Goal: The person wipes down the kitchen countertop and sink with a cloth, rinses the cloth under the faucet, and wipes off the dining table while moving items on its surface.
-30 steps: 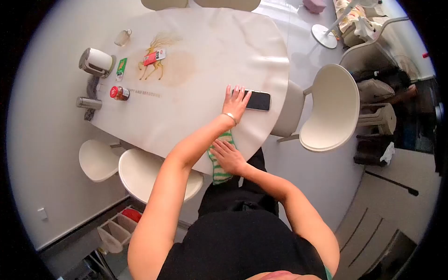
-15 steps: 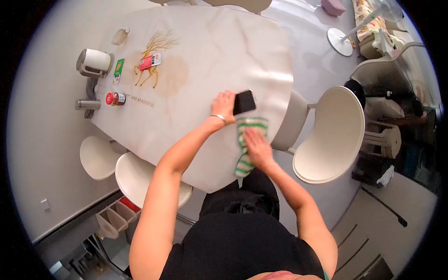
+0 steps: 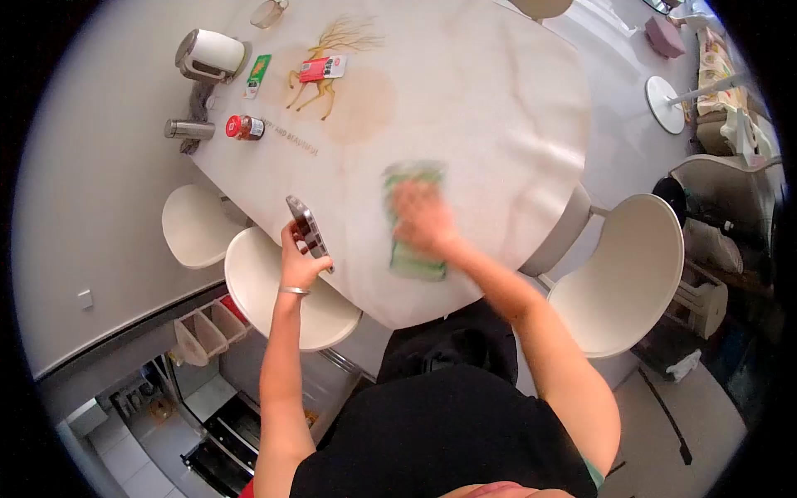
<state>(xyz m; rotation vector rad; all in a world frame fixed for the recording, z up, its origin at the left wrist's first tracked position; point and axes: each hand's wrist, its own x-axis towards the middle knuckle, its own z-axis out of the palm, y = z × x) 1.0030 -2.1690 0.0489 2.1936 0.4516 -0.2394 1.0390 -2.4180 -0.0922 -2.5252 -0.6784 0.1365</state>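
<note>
A smartphone [image 3: 309, 227] is held up on edge in my left hand [image 3: 304, 264], fingers and thumb closed around its lower part, above the table's near-left edge. My right hand [image 3: 422, 217] presses a green-and-white striped cloth [image 3: 420, 262] against the tabletop [image 3: 490, 124]. Both the cloth and that hand are smeared by motion, so single fingers are hard to make out. Part of the cloth is hidden beneath the palm.
Toward the far left stand a white kettle [image 3: 214, 56], a red-lidded jar [image 3: 245, 127], a metal flask [image 3: 189, 129] and a glass [image 3: 269, 13]. A red-and-white packet [image 3: 322, 68] and a green packet [image 3: 257, 76] lie nearby. White chairs [image 3: 618, 278] flank the table.
My left hand has lifted the phone off the table and carried it left toward the near edge. My right hand has slid the cloth left across the tabletop. The view has shifted.
</note>
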